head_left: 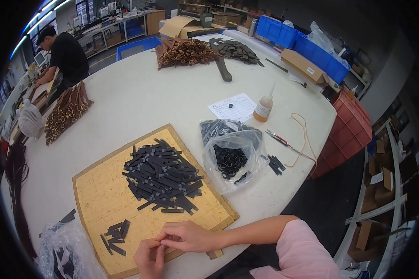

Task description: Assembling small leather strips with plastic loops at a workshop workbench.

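Note:
Over the near edge of a yellow board (pixel 93 186), my left hand (pixel 149 258) and my right hand (pixel 185 236) meet with fingertips pinched together. Whatever lies between the fingers is hidden or too small to make out. A large heap of short black strips (pixel 163 174) covers the board's middle. Closer to my left hand is a small group of similar black strips (pixel 116 236). Right of the board, an open clear plastic bag (pixel 235 160) holds many small black rings.
A glue bottle (pixel 263 108) stands by a paper sheet (pixel 232 107). Red-handled tool (pixel 280 139) and loose strips (pixel 275 164) lie right. Brown strap bundles (pixel 186 53) sit far back, another plastic bag (pixel 67 251) near left. A person (pixel 69 56) works at far left.

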Demonstrator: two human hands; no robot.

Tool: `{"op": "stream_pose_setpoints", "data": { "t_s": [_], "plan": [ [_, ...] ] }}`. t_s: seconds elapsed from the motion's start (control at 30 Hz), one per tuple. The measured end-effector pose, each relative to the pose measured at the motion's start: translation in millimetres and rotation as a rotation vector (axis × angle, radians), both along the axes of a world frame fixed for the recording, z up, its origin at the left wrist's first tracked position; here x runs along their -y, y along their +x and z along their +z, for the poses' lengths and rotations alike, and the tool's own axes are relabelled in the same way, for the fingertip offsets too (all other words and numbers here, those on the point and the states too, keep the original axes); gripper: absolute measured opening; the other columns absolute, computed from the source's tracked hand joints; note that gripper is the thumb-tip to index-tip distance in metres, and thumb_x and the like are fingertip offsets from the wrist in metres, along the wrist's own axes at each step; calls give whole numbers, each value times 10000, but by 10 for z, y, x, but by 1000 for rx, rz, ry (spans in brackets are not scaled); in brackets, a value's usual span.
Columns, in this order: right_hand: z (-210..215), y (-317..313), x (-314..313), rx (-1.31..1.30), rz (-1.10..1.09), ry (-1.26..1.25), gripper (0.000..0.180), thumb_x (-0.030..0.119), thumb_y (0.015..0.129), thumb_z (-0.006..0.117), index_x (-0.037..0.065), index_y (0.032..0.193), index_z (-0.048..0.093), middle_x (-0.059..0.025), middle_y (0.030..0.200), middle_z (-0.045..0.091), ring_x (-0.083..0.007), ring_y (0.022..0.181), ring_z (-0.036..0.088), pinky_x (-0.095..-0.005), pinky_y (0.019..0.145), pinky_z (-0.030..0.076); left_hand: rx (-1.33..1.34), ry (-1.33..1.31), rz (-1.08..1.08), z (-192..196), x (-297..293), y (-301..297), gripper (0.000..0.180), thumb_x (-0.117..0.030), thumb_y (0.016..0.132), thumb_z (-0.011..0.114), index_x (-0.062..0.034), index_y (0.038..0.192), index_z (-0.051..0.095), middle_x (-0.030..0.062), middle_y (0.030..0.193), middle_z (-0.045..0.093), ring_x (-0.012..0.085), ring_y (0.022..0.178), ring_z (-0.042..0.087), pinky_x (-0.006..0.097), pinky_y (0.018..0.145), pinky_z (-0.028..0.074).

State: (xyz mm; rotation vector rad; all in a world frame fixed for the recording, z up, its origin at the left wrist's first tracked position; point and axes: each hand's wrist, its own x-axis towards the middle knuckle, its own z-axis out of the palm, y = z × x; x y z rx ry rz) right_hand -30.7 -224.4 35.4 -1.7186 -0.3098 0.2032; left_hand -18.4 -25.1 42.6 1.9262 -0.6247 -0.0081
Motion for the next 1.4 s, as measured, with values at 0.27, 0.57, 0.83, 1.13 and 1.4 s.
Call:
{"op": "stream_pose_setpoints", "data": {
  "t_s": [0.27,0.57,0.83,1.13,1.4],
  "plan": [
    [-60,-16,-15,103,-20,-4,163,168,964,646,14,1018,639,-77,952,666,-190,782,686,-300,686,547,-10,26,-82,-73,-58,2,130,70,952,588,14,1069,603,105,974,625,167,853,629,258,770,516],
    [9,-21,5,146,-31,-34,155,151,948,661,15,1016,635,-89,947,669,-218,842,691,-319,721,557,48,62,-90,27,-75,37,129,77,931,598,14,1040,624,116,978,634,190,868,631,279,762,512],
    [-7,-15,-7,116,-11,-8,152,130,955,660,7,1039,632,-94,995,680,-222,924,707,-308,785,579,46,31,-52,39,-30,14,146,83,910,618,10,1036,629,120,976,632,212,876,637,293,781,521],
    [-4,-16,-6,124,-33,7,187,182,978,639,10,1051,621,-92,983,676,-207,882,700,-308,774,578,158,97,32,-198,-66,-16,176,126,836,632,18,973,607,121,871,621,208,729,638,288,687,513],
    [44,-13,8,111,-41,-56,200,204,960,673,25,980,586,-87,899,670,-193,832,696,-295,730,569,227,126,-1,-210,-108,30,223,142,826,625,18,1011,626,126,883,631,222,763,641,298,694,513]
  ]
}}
